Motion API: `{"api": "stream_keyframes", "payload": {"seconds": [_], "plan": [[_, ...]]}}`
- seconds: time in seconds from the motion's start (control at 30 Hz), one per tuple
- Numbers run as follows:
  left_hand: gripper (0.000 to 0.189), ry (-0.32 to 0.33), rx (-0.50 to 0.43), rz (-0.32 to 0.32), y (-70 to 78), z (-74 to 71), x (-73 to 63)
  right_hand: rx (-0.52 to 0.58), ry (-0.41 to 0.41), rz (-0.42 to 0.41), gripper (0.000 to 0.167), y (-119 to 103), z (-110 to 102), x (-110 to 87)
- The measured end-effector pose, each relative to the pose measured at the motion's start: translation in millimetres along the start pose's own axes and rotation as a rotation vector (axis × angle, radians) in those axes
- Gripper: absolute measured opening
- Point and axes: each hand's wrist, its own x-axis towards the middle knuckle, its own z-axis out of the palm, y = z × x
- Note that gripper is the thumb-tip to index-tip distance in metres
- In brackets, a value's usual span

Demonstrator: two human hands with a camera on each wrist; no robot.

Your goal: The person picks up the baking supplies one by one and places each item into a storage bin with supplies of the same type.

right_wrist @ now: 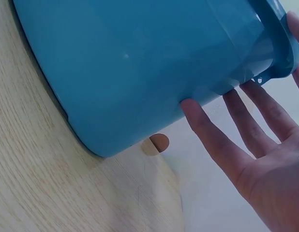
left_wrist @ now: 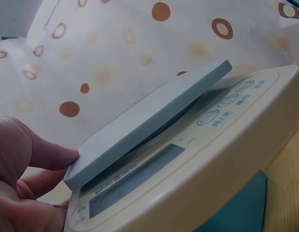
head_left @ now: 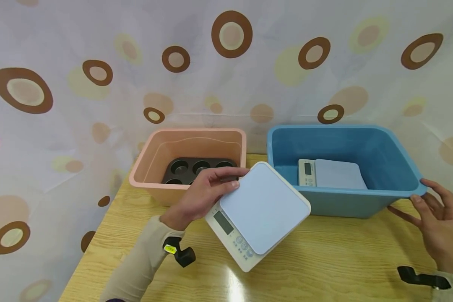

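Note:
My left hand (head_left: 204, 191) pinches one corner of a white kitchen scale (head_left: 266, 207), thumb on the platform edge and fingers behind. The scale is tilted in the air over the front of the table, its display and buttons facing lower left. In the left wrist view, the display (left_wrist: 137, 179) looks dark. At the right, my right hand (head_left: 443, 222) grips the front corner of a blue bin (head_left: 343, 203), thumb and index finger at the rim, other fingers against the side wall (right_wrist: 154, 87). Inside that bin lies a second kitchen scale (head_left: 339, 174).
Left of the blue bin stands a pink bin (head_left: 166, 192) holding a dark muffin tin (head_left: 190, 163), partly hidden by my left hand. Both bins sit on a wooden table (head_left: 324, 260), close to a patterned cloth backdrop (head_left: 219, 84).

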Motion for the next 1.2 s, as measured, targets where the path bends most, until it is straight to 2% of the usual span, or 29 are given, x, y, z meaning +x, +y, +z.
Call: {"api": "stream_keyframes", "payload": {"seconds": [0.3, 0.67, 0.87, 1.2], "plan": [[0.045, -0.043, -0.019, 0.013, 8.3, 2.2, 21.8, -0.052, -0.009, 0.007, 0.061, 3, 2, -1.1], [0.045, -0.071, 0.019, 0.021, 23.5, 6.9, 57.7, 0.011, -0.019, 0.021, 0.062, 1, 0, 0.7], [0.044, -0.063, 0.036, -0.016, 28.7, 10.6, 74.6, 0.035, -0.038, -0.01, 0.061, 0, -3, 0.4], [0.042, -0.1, 0.029, -0.006, 42.1, 20.9, 104.5, 0.014, -0.044, -0.026, 0.061, 1, -4, 0.2]]}}
